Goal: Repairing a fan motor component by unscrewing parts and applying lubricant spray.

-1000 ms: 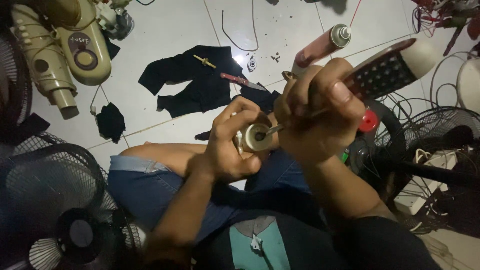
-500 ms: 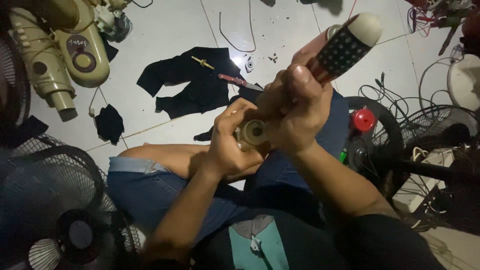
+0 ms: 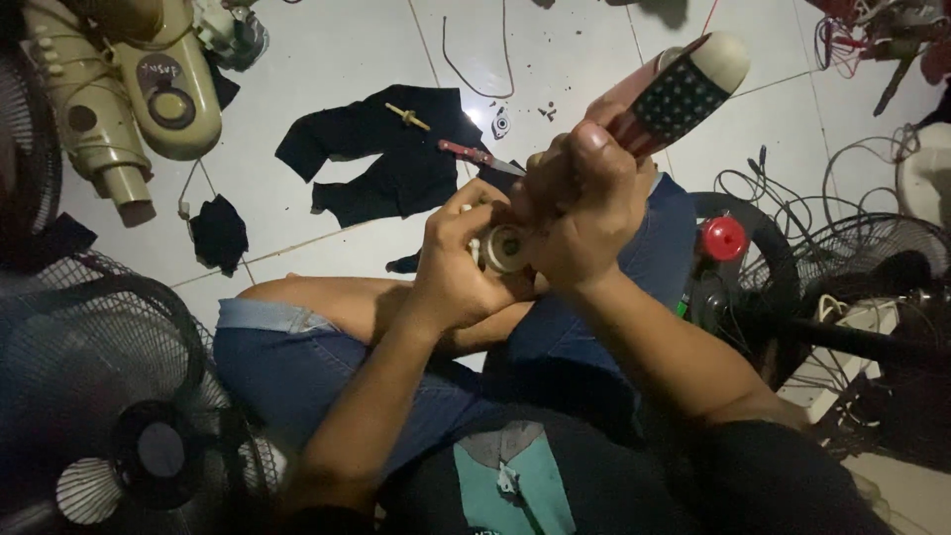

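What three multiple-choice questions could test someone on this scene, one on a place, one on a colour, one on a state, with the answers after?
1. Where does the small knife lie?
A. on the black cloth
B. on the person's lap
C. inside a fan grille

2. What colour is the round knob at the person's right?
A. green
B. red
C. white

3. How is the left hand?
A. open and flat
B. gripping a small round metal part
C. resting on the floor

Answers: 1 A, its red handle lies on the cloth; 2 B, plainly red; 3 B, fingers wrap the part.
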